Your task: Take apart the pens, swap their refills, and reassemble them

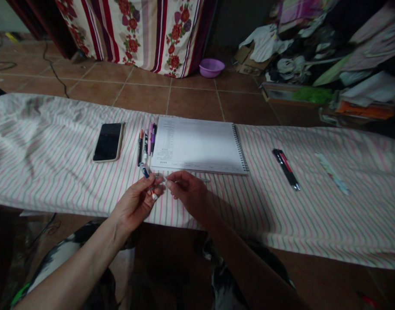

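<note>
My left hand (pixel 135 200) is closed around a slim pen with a colourful blue, white and red barrel (pixel 144 170), which slants between thumb and fingers. Close beside it, my right hand (pixel 191 191) is pinched on a small, thin, pale piece (pixel 165 178); its kind is too small to tell. Both hands are just above the striped cloth, in front of a spiral notebook (pixel 203 144) with a mostly blank page. Several pens (pixel 150 140) lie side by side along the notebook's left edge. A thin greyish stick (pixel 206 180) shows past my right hand's fingers.
A smartphone (pixel 108 142) with a dark screen lies left of the pens. To the right are black and red pens (pixel 286 169) and a pale patterned strip (pixel 333 173). Striped cloth (pixel 48 172) covers the long surface. Beyond stand a purple basin (pixel 211 67) and piled clothes and boxes.
</note>
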A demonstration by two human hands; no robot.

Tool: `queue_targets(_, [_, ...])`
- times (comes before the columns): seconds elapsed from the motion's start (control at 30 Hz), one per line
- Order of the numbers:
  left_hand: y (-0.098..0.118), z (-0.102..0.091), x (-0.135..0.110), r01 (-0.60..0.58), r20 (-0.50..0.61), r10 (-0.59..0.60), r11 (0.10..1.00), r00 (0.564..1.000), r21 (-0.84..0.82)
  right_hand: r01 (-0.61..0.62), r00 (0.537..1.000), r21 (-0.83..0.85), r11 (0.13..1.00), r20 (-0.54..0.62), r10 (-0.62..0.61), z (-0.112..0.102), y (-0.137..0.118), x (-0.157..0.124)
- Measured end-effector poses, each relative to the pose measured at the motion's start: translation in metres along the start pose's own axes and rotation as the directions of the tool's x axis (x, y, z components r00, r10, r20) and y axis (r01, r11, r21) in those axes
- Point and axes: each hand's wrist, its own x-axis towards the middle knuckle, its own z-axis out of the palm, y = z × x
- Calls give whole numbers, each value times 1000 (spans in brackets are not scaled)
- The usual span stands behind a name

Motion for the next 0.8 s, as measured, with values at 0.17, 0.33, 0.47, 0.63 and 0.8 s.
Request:
queue_targets(0.17, [0, 5, -1, 25, -25, -26, 998, 999, -60, 67, 998, -34, 997, -9, -67, 0, 0, -1])
queue_targets(0.33, [-1, 2, 1, 10, -19, -11, 997, 1000, -71, 108, 994, -63, 992, -16, -109, 0, -1, -1])
queue_targets(0.47, [-2, 3, 1, 6, -29, -8, 998, 1000, -60, 95, 995, -71, 993, -25, -97, -1, -5, -2])
queue_targets(0.63, [-1, 6, -1, -2, -32, 0, 999, 999, -42, -27, 999, 38, 999, -27, 28, -1, -7, 0])
queue_targets(0.8, [-2, 7, -1, -23, -44, 23, 1000, 999, 3, -68, 997, 113, 991, -16, 70, 0, -7, 1])
